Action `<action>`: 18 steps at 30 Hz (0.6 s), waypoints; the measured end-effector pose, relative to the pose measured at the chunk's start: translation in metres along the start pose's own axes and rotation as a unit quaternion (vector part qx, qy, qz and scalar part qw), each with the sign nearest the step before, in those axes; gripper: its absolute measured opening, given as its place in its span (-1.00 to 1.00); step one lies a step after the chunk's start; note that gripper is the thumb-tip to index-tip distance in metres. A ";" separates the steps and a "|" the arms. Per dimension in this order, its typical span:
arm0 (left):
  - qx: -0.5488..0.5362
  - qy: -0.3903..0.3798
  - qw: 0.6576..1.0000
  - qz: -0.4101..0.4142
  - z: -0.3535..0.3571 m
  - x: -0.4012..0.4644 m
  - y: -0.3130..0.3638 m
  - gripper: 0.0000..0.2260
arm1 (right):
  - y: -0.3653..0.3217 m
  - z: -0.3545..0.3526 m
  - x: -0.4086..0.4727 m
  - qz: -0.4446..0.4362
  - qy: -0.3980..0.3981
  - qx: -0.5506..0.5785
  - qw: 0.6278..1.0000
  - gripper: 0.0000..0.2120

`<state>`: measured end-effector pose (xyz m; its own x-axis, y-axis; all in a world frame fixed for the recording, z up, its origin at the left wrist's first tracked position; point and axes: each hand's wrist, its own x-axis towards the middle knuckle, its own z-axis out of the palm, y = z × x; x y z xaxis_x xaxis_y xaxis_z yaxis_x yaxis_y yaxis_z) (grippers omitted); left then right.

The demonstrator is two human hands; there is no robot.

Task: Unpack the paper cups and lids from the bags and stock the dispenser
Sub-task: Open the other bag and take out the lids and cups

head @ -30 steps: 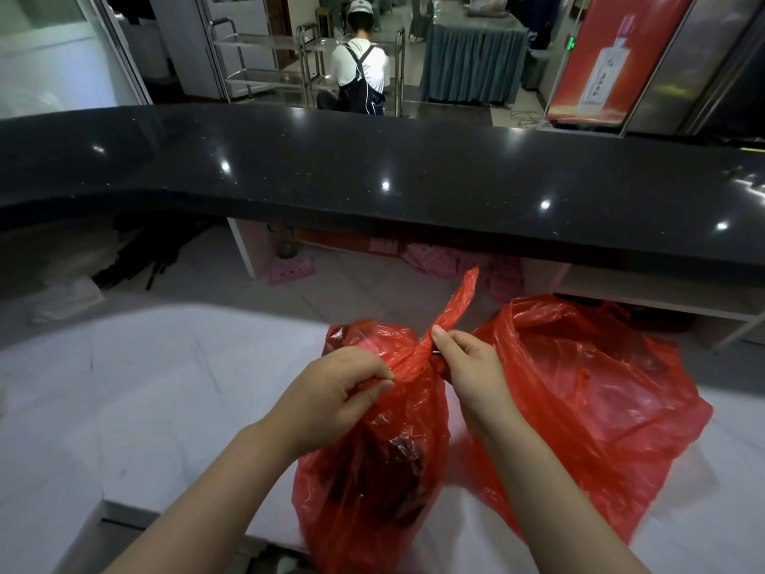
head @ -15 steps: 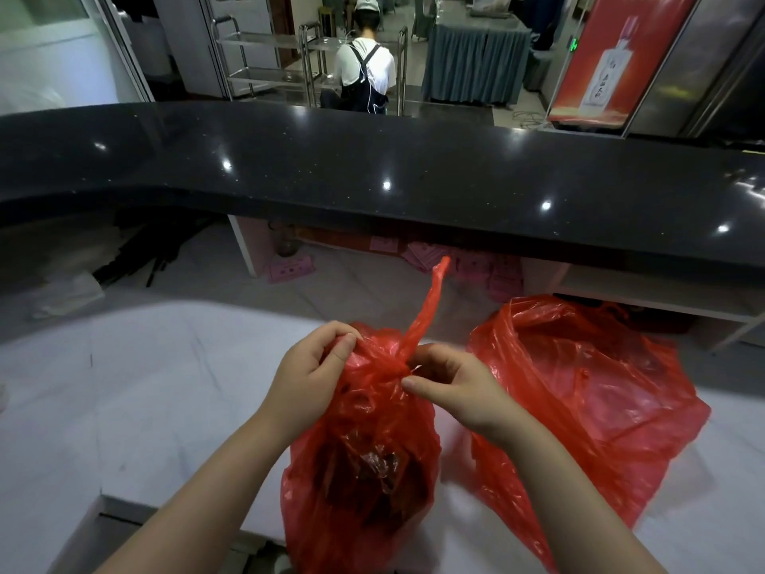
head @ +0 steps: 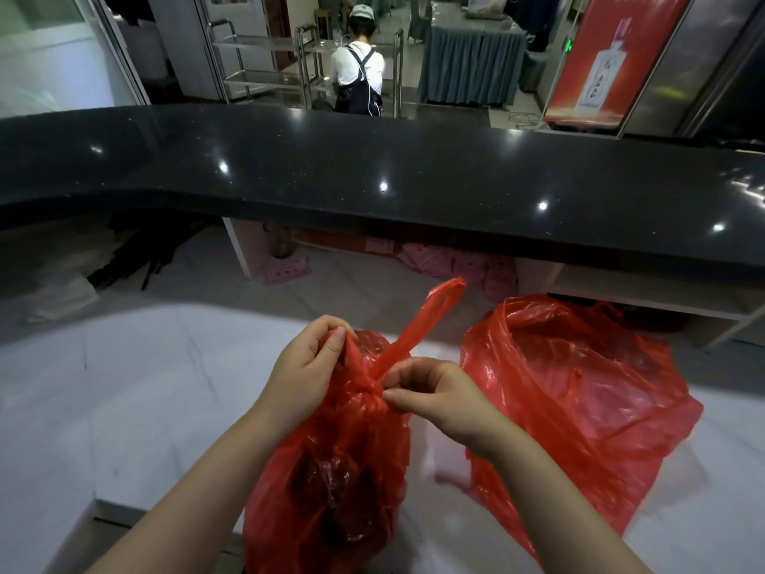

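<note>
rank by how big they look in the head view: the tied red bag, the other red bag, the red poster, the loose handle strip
1. other red bag
2. tied red bag, nearer the camera, so this order is unsure
3. red poster, far off
4. handle strip

Tied red bag [head: 331,470]: thin plastic film, glossy, crinkled, translucent over dark contents. Second red bag [head: 579,399]: same thin glossy plastic, heavily creased. White counter [head: 136,399]: smooth stone-look surface with faint grey veining, soft sheen. Black upper counter [head: 372,159]: polished speckled stone, mirror-glossy with lamp reflections. Trolley frames [head: 256,64]: bright tubular metal. Table skirt [head: 467,68]: pleated grey-blue cloth, matt. Red poster [head: 600,64]: smooth, glossy print.
</note>
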<state>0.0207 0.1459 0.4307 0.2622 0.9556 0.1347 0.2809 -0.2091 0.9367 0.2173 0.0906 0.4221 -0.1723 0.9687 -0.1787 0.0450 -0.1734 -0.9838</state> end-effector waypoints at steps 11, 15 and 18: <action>0.166 0.151 0.941 0.252 -0.006 -0.022 0.022 -0.86 | -0.009 0.003 -0.002 -0.039 0.165 -0.083 0.982 -0.91; 0.208 -0.040 0.966 0.147 0.005 -0.020 0.011 -0.67 | -0.013 0.008 -0.001 -0.071 0.232 -0.103 0.965 -0.93; 0.161 -0.005 0.981 0.107 0.012 -0.019 0.009 -0.85 | -0.014 0.012 -0.003 -0.075 0.182 -0.065 0.978 -0.89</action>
<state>0.0292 0.1231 0.4330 0.3558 0.8808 0.3123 0.4944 -0.4610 0.7369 0.2049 0.0881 0.4367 0.1739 0.9847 0.0082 0.1754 -0.0228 -0.9842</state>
